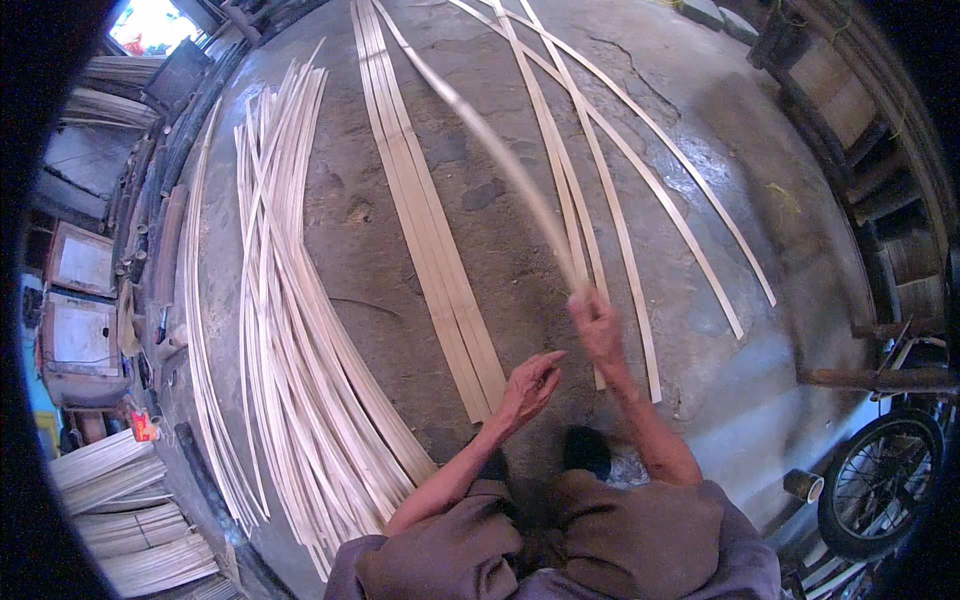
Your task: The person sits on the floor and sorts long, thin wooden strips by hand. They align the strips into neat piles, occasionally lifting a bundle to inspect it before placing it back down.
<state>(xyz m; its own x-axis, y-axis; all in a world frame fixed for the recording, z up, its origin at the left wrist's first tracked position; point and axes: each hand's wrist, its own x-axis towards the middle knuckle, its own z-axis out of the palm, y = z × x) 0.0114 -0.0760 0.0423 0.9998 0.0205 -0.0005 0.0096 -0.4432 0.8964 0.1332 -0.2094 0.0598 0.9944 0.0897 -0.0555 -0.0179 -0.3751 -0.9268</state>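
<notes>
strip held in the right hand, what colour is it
The strip in the right hand is pale tan, slightly blurred; the head view shows it best.

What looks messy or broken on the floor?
The loose strips toward the right lie crossed and splayed, unlike the middle strips, which sit neatly side by side. Also, the floor has what looks like a dark, jagged crack near the top right.

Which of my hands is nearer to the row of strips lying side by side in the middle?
Left. The left hand is just right of the near end of the row of strips; the right hand is farther right, gripping a blurred strip.
</notes>
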